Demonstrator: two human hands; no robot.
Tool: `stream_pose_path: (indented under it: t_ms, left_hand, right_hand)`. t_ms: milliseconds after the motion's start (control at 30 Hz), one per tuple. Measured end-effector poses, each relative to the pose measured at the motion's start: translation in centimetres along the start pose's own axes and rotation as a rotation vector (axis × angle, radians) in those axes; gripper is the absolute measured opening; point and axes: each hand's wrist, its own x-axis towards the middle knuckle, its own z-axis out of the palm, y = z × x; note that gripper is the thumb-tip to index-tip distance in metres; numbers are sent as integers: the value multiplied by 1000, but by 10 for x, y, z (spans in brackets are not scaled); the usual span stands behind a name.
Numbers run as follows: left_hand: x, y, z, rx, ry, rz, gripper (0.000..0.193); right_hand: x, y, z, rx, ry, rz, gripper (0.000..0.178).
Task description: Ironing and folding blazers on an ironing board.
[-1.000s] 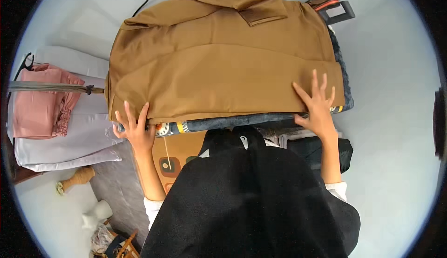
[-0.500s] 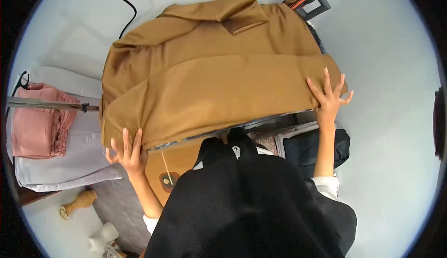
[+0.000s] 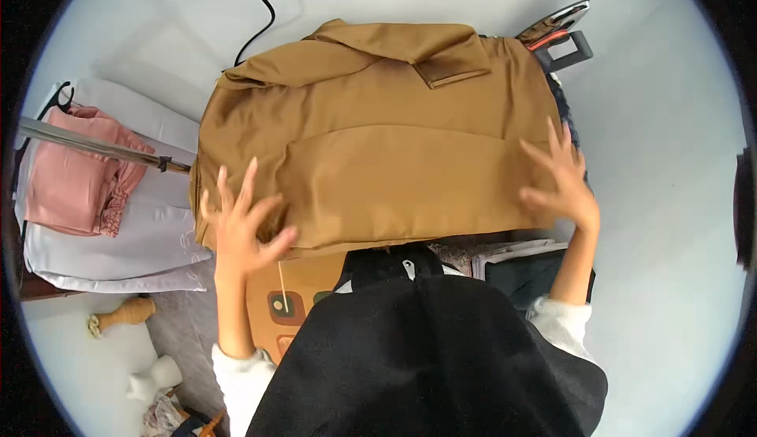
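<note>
As the left hand (image 3: 243, 238) and right hand (image 3: 571, 188) are splayed, gripping nothing, over the brown garment (image 3: 394, 177) draped on a dark cover (image 3: 564, 101) (an iron (image 3: 554, 23) rests by its far right corner), the step seems to be smoothing, and the next move probably calls for flat palms.

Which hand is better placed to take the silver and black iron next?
Probably the right hand: it is open over the right side of the brown cloth garment, nearer the iron; the left hand is farther.
</note>
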Motion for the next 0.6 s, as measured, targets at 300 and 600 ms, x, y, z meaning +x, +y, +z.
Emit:
stream_pose_path:
  t_ms: [300, 600]
  left_hand:
    - [164, -9, 20, 210, 171, 109, 45]
    - [210, 13, 32, 34, 326, 107, 66]
  right_hand:
    - [218, -65, 43, -238, 617, -213, 56]
    - [166, -125, -28, 199, 749, -510, 20]
